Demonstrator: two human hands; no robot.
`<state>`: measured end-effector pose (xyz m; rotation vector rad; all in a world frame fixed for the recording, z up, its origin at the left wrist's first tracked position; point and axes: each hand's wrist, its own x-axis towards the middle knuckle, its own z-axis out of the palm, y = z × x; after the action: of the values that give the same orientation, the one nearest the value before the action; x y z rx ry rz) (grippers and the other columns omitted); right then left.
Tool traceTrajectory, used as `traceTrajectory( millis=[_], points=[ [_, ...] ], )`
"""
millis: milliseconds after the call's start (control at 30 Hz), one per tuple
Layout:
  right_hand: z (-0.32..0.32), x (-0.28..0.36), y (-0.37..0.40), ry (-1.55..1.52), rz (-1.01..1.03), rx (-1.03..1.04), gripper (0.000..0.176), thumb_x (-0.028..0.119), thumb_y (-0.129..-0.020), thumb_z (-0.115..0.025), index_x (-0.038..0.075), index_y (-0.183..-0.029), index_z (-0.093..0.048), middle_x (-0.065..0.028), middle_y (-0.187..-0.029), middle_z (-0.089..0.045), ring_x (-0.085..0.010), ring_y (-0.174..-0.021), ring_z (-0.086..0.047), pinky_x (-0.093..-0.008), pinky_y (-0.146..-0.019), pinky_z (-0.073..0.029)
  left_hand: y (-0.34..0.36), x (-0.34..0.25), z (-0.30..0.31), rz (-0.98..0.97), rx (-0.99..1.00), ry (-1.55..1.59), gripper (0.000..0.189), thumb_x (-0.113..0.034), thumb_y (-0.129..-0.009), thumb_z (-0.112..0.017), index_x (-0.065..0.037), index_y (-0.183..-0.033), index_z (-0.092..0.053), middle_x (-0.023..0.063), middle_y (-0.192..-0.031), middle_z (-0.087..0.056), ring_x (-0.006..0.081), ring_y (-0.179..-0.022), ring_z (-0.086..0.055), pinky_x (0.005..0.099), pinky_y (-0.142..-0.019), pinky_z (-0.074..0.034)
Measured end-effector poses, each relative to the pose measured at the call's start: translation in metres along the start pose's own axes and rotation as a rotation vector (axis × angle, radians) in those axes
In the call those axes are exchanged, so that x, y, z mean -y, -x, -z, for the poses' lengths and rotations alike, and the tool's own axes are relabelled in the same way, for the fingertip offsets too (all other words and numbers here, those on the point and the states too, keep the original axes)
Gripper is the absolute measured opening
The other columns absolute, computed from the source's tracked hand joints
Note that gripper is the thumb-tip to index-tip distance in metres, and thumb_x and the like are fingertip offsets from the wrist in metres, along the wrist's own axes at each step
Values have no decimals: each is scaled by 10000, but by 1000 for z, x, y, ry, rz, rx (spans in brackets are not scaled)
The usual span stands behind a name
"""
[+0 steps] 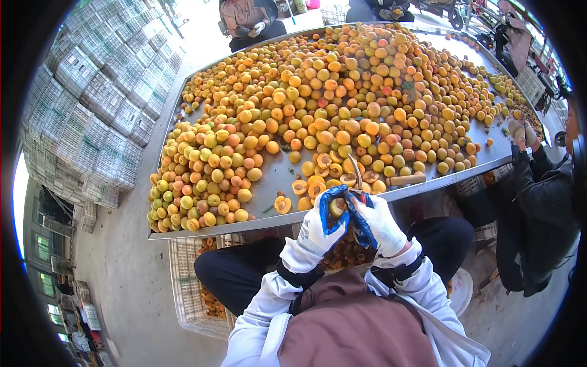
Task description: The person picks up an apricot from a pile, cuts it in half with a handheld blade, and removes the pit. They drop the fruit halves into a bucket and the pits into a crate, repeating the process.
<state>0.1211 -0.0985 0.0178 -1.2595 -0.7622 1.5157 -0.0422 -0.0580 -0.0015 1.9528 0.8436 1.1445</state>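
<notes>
My left hand [324, 221], in a white glove with blue coating, is closed around an apricot [337, 207] just over the table's near edge. Close beside it, my right hand [374, 221], gloved the same way, grips a curved metal blade [355, 169] that points up and away from me. The glove hides most of the tool's handle. Halved apricots [316, 185] lie on the metal table just beyond my hands, some showing pits or hollows. A wooden handle [406, 180] rests to their right.
A large pile of whole apricots [318, 85] covers much of the metal table [275, 179]. Crates [191, 287] with apricot pieces stand below the near edge. Stacked crates [98, 98] rise at left. A co-worker [541, 208] sits at right; others sit beyond the table.
</notes>
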Motion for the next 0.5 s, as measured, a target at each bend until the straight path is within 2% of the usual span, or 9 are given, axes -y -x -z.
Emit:
traceTrajectory(
  millis=[67,133,167,233,267,367,400,467,500],
  points=[
    [-1,3,2,-133,-59,18,248,296,-1011,-639,49,-1027,-656,26,-675,-565,-53,-518,-490,-232,-455,-374,3,3,1,29,26,15,386,-61,-932,-679,11,-1293,-561,144,-1248,-664,229,-1136,-640,363,-1003,-498],
    [5,-6,-4,-340,-128,67,253,329,-1027,-613,79,-1058,-635,32,-651,-509,-74,-452,-488,-225,-397,-363,5,11,-1,345,-3,486,358,-123,-974,-629,22,-1293,-554,156,-1275,-651,265,-1165,-626,375,-1043,-467],
    [8,-8,-6,-340,-130,70,253,329,-1027,-613,79,-1058,-635,32,-651,-509,-74,-452,-488,-225,-397,-363,4,15,-1,295,-18,597,357,-191,-1026,-543,34,-1303,-539,174,-1303,-632,288,-1202,-609,393,-1084,-436],
    [7,-3,-10,-258,-26,43,268,352,-1025,-612,84,-1025,-616,24,-632,-491,-82,-437,-475,-232,-385,-359,2,21,1,413,-49,1013,359,-182,-1050,-521,21,-1345,-506,209,-1292,-629,287,-1188,-639,385,-1073,-478],
    [5,4,-9,-463,-126,36,247,332,-1031,-603,86,-1008,-593,14,-606,-472,-88,-418,-459,-241,-378,-361,1,24,1,410,-54,1009,359,-182,-1050,-521,21,-1345,-506,209,-1292,-629,287,-1188,-639,385,-1073,-478],
    [10,-3,-22,-116,53,-156,205,276,-1035,-602,73,-1002,-609,17,-620,-527,-86,-432,-468,-250,-399,-362,-1,34,4,443,-97,1174,377,-222,-1064,-508,28,-1346,-495,232,-1312,-618,317,-1210,-633,415,-1080,-482],
    [13,-10,-31,-116,57,-151,205,276,-1035,-602,73,-1002,-609,17,-620,-527,-86,-432,-468,-250,-399,-362,-1,37,6,449,-98,1098,379,-233,-1059,-521,25,-1336,-502,235,-1310,-618,325,-1213,-632,423,-1081,-484],
    [18,-17,-43,103,229,-327,219,266,-993,-679,61,-919,-666,35,-629,-537,-62,-454,-466,-248,-407,-351,-3,49,7,498,-129,954,348,-210,-1030,-580,6,-1298,-531,217,-1300,-626,323,-1160,-661,408,-1058,-497],
    [17,-11,-40,105,237,-329,219,266,-993,-679,61,-919,-666,35,-629,-537,-62,-454,-466,-248,-407,-351,-6,51,8,490,-125,958,348,-210,-1030,-580,6,-1298,-531,217,-1300,-626,323,-1160,-661,408,-1058,-497]
  ],
)
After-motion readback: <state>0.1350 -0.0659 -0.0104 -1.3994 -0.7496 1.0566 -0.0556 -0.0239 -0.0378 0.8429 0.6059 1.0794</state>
